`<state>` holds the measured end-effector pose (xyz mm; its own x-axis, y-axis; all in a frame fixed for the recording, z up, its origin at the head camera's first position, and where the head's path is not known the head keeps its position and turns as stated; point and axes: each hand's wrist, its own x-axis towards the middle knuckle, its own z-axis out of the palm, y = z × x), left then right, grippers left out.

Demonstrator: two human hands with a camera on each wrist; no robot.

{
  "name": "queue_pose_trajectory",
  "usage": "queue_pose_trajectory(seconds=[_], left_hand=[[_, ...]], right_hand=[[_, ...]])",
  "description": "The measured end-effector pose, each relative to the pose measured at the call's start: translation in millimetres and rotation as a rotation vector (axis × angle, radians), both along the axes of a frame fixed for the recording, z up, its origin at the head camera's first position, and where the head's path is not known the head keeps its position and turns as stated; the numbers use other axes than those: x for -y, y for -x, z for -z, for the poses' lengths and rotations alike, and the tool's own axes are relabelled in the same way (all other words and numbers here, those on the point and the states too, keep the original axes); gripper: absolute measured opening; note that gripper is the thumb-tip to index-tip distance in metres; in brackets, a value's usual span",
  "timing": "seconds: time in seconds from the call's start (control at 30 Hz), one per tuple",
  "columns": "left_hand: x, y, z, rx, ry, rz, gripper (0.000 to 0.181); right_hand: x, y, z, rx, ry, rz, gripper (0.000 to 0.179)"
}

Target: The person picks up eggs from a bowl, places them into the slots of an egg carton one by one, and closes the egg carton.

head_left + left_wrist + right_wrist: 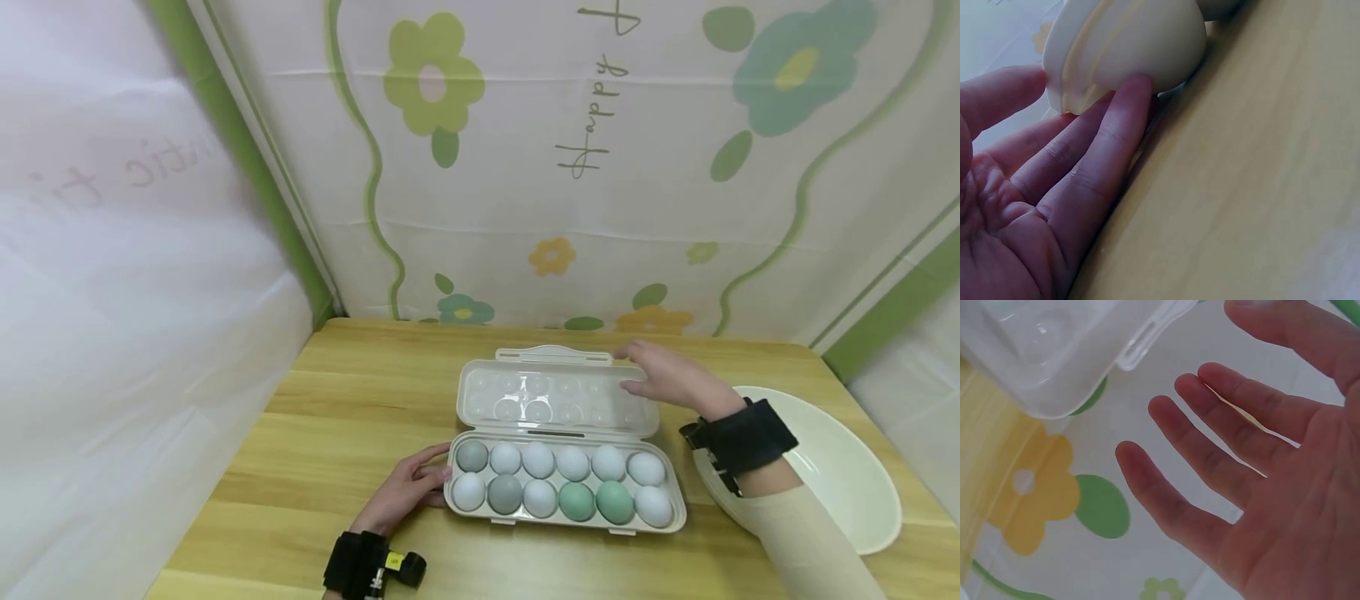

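Note:
A cream plastic egg carton (566, 522) lies on the wooden table with its clear lid (555, 396) folded back, away from me. Two rows of eggs fill it: white ones such as this egg (538, 460), greyish ones like this egg (505, 494), and green ones like this egg (615, 502). My left hand (405, 492) touches the carton's left end, its fingers extended; in the left wrist view the fingertips (1135, 87) meet the side under the rim. Over the lid's right end hovers my right hand (667, 375), fingers spread and holding nothing; the right wrist view shows them apart from the lid's corner.
At the right stands a large pale oval basin (862, 475), partly under my right forearm. Behind the table (360, 392) hangs a white curtain with printed flowers (435, 75). More white cloth (97, 333) encloses the left side.

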<state>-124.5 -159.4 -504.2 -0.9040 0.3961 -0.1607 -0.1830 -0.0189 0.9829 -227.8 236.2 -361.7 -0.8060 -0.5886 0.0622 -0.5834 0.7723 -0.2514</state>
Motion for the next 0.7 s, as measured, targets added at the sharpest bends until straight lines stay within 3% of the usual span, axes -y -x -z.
queue_pose_trajectory(seconds=[0.43, 0.7], left_hand=[[0.6, 0.7, -1.1, 0.011, 0.015, 0.0, 0.052], [0.2, 0.6, -0.8, 0.009, 0.013, 0.001, 0.051]], right_hand=[[-19.2, 32.9, 19.3, 0.143, 0.083, -0.007, 0.046], [-20.7, 47.0, 26.1, 0.3, 0.059, 0.01, 0.057]])
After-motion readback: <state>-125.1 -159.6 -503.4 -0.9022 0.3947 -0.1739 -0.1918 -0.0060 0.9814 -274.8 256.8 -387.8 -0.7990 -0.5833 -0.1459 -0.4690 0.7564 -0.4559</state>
